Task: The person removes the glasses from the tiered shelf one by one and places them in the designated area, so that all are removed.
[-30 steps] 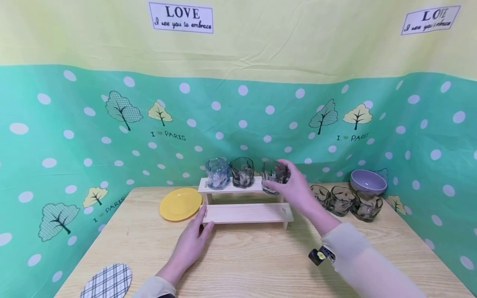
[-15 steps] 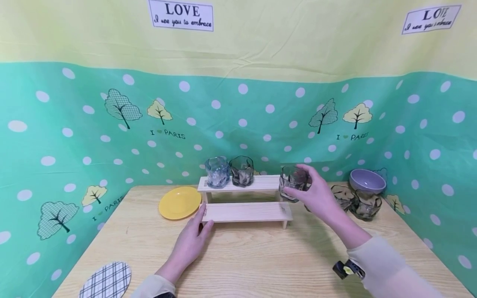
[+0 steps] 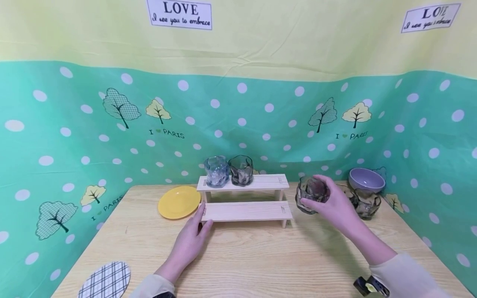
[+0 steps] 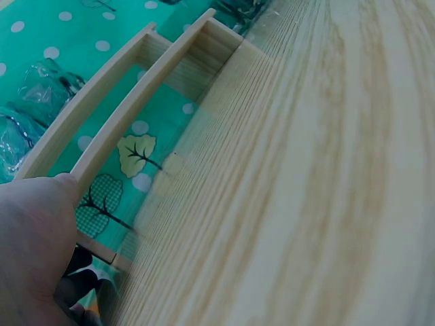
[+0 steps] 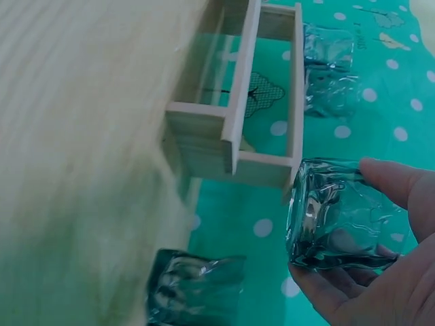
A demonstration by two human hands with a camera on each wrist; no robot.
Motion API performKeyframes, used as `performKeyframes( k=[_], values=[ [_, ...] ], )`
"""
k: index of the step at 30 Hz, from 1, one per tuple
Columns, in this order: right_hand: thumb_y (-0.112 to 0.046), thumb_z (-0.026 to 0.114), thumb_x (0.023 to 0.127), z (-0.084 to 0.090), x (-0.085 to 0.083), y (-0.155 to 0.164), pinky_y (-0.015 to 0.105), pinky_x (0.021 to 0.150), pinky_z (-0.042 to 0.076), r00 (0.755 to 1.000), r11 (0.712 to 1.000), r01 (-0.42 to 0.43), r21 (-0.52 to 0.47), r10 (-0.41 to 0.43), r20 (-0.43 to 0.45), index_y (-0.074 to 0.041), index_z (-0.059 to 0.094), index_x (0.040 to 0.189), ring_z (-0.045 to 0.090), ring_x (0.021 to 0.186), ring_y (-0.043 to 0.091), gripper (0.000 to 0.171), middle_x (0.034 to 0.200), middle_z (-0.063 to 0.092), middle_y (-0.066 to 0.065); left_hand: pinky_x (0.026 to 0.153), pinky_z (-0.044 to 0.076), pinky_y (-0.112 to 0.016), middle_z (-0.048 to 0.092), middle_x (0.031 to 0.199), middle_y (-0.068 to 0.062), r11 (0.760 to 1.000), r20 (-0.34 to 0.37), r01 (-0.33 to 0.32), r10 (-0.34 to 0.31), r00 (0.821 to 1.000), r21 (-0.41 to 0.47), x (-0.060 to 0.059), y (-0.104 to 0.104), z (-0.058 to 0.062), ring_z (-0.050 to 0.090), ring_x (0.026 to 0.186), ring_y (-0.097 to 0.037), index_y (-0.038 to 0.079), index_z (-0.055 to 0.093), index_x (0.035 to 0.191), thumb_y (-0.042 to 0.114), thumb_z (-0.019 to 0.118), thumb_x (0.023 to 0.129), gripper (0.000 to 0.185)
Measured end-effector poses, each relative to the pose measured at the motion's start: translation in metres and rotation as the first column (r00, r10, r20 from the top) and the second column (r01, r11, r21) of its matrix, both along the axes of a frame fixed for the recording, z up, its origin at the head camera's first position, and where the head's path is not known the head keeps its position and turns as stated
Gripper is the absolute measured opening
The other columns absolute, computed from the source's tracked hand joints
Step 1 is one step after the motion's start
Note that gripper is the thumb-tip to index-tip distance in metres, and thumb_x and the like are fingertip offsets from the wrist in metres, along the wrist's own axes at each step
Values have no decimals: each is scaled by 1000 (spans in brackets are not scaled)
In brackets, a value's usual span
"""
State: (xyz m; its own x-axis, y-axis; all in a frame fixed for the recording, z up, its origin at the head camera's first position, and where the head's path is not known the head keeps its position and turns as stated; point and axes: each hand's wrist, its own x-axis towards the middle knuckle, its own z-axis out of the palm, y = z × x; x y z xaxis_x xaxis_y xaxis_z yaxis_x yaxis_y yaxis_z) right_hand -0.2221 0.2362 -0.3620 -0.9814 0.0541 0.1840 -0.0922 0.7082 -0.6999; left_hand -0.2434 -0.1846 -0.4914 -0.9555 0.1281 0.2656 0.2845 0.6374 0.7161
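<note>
A smoky grey glass (image 3: pixel 308 198) is gripped in my right hand (image 3: pixel 337 205), thumb on one side and fingers on the other, off the right end of the two-step wooden rack (image 3: pixel 246 212). The right wrist view has this glass (image 5: pixel 333 217) lying sideways in the picture. My left hand (image 3: pixel 190 238) holds the left end of the rack's lower step, with the thumb at its front edge; in the left wrist view the fingers (image 4: pixel 81 285) curl round that end. On the upper step stand a bluish clear glass (image 3: pixel 217 173) and a grey glass (image 3: pixel 241 171).
More grey glasses (image 3: pixel 367 205) stand on the table (image 3: pixel 253 265) at the right, partly hidden behind my right hand. Behind them sits a purple bowl (image 3: pixel 367 180). A yellow plate (image 3: pixel 179 203) lies left of the rack, and a checked round mat (image 3: pixel 106 281) lies front left.
My right hand has taken the grey glass off the right end of the upper step and carried it right and down, towards the other grey glasses. My left hand has stayed at the rack.
</note>
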Motion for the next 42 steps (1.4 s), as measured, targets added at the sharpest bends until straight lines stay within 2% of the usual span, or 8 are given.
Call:
performKeyframes(
  k=[6, 16, 21, 27, 34, 42],
  values=[
    [-48, 91, 92, -14, 9, 13, 81, 116, 36, 1000, 999, 5, 37, -5, 14, -4, 36, 169, 42, 147, 61, 105, 166, 41, 35, 123, 41, -65, 47, 166, -28, 1000, 0, -5, 5, 1000, 2, -2, 1, 0, 48, 151, -48, 9, 32, 175, 35, 60, 117, 69],
    [-45, 93, 91, -37, 12, 29, 83, 112, 37, 999, 998, -18, 68, 15, 35, -1, 37, 168, 43, 143, 65, 105, 165, 39, 38, 125, 38, -64, 45, 168, -27, 1000, 18, -1, 1, 1000, -7, -3, 1, -2, 46, 153, -47, 9, 30, 175, 35, 60, 117, 71],
    [-43, 94, 90, -46, 12, 32, 81, 108, 44, 999, 997, -16, 79, 13, 34, 1, 39, 166, 51, 137, 63, 104, 158, 48, 38, 126, 37, -63, 44, 170, -25, 1000, 38, -3, 3, 999, 0, -4, 0, -2, 44, 155, -45, 12, 29, 176, 34, 59, 117, 70],
    [-36, 95, 90, -54, 12, 35, 72, 104, 52, 999, 998, -33, 62, 31, 25, 3, 40, 165, 63, 126, 52, 101, 139, 63, 31, 126, 37, -63, 44, 170, -26, 1000, 36, -2, 3, 999, -7, -5, 0, -2, 44, 154, -46, 11, 29, 176, 34, 60, 117, 70],
    [-32, 96, 89, -60, 12, 37, 73, 109, 48, 998, 998, -51, 39, 49, 32, 4, 40, 165, 61, 129, 52, 101, 143, 61, 32, 126, 37, -63, 44, 170, -24, 1000, 24, -4, 4, 1000, -7, -4, 0, -2, 43, 155, -45, 11, 30, 176, 36, 59, 117, 70],
    [-28, 98, 86, -64, 12, 38, 73, 109, 49, 997, 997, -68, 21, 68, 24, 6, 43, 161, 62, 128, 52, 98, 144, 61, 33, 127, 36, -63, 42, 171, -25, 1000, 37, 0, 1, 999, -4, -5, 0, -3, 43, 155, -45, 11, 29, 176, 33, 59, 117, 69]
  ],
)
